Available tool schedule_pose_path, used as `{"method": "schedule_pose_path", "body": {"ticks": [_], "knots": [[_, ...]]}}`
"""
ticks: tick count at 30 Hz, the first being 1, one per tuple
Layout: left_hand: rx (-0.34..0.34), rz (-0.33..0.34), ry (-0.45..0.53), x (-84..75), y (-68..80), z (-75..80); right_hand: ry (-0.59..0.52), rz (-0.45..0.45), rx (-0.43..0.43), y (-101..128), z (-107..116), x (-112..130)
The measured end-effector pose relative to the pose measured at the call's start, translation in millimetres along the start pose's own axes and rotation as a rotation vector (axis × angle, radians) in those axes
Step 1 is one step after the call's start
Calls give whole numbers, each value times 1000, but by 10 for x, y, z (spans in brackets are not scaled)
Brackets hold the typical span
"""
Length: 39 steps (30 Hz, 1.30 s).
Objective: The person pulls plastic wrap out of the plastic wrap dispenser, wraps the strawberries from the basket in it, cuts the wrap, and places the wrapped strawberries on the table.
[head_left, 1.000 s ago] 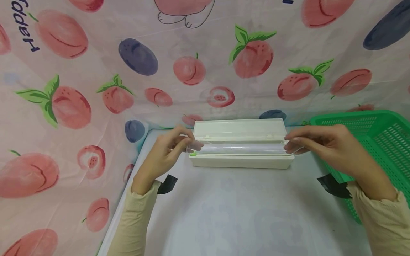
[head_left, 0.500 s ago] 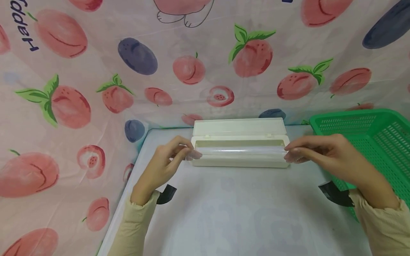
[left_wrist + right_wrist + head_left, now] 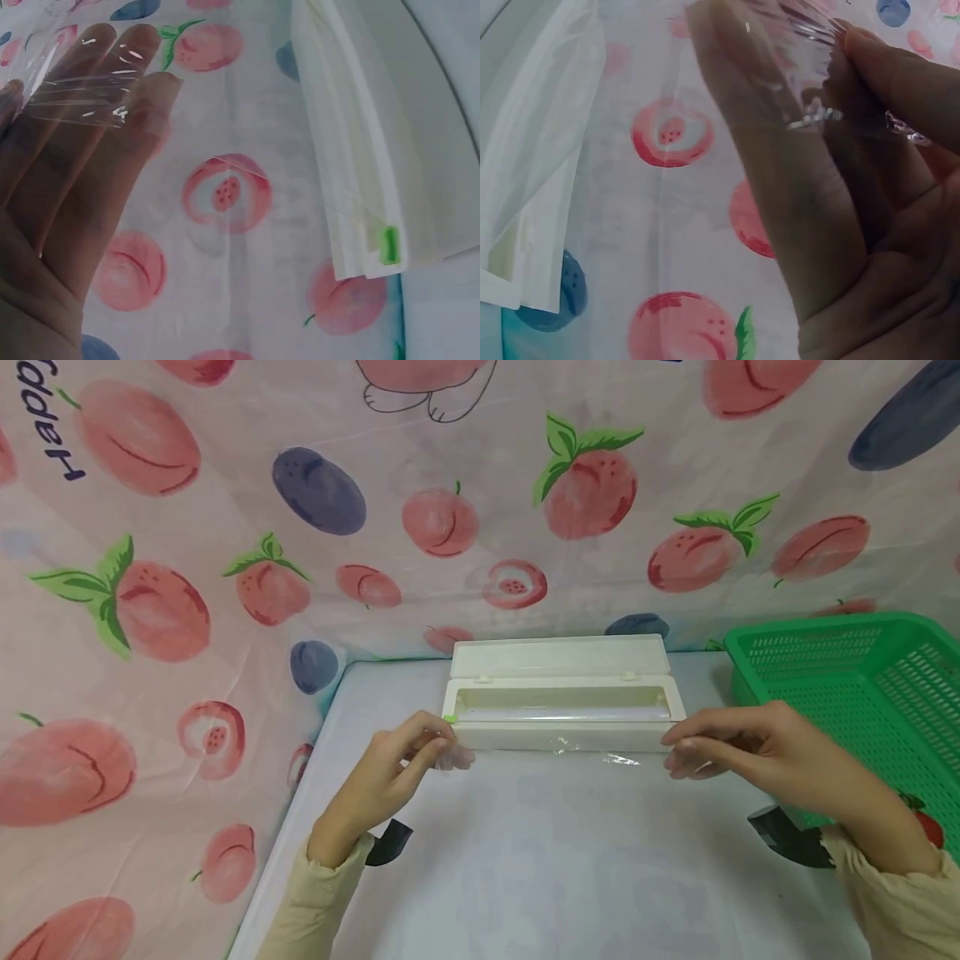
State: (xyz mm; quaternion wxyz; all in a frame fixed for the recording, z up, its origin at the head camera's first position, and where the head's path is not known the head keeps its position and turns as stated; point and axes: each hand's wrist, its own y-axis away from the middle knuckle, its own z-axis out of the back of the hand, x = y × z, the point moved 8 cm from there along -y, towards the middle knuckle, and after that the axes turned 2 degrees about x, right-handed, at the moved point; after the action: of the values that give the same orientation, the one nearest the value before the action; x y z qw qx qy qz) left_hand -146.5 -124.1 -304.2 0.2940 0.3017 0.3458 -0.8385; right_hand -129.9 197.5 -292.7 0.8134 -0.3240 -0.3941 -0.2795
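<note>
Clear plastic wrap [image 3: 621,761] stretches between my two hands, coming from a white wrap dispenser box [image 3: 562,737]. My left hand [image 3: 401,768] pinches one corner of the film between thumb and index finger, at the box's front left. At the front right, my right hand [image 3: 761,747] pinches the other corner. In the left wrist view, creased film [image 3: 112,105] lies across the fingers. Bunched film [image 3: 810,112] covers the fingers in the right wrist view. The box's lid [image 3: 558,657] is raised at the back, and the roll inside is mostly hidden.
A green slider [image 3: 450,719] sits at the box's left end. The green perforated basket [image 3: 840,621] stands at the right, with a red item [image 3: 932,828] partly hidden by my right wrist. A fruit-print cloth [image 3: 450,460] hangs behind the white table [image 3: 570,868].
Both hands have moved toward me and down, drawing the film over the box's front edge. A red item in the basket has come into view beside the right wrist.
</note>
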Motion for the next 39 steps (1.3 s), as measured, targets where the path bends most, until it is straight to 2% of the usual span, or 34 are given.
{"method": "schedule_pose_path", "body": {"ticks": [5,15,22,34,39], "knots": [[56,17,64,79,73,-121,-55,-88,45,74,-75,-137],[123,79,46,197,284,-310,-147,-202,172,155,-339,-308],[163,131,29,335,418,-477,-190,-217,211,225,-512,-397],[206,168,-44,511,528,-686,-208,-235,224,335,-735,-721],[219,197,-76,588,585,-769,-178,-251,228,383,-810,-880]]}}
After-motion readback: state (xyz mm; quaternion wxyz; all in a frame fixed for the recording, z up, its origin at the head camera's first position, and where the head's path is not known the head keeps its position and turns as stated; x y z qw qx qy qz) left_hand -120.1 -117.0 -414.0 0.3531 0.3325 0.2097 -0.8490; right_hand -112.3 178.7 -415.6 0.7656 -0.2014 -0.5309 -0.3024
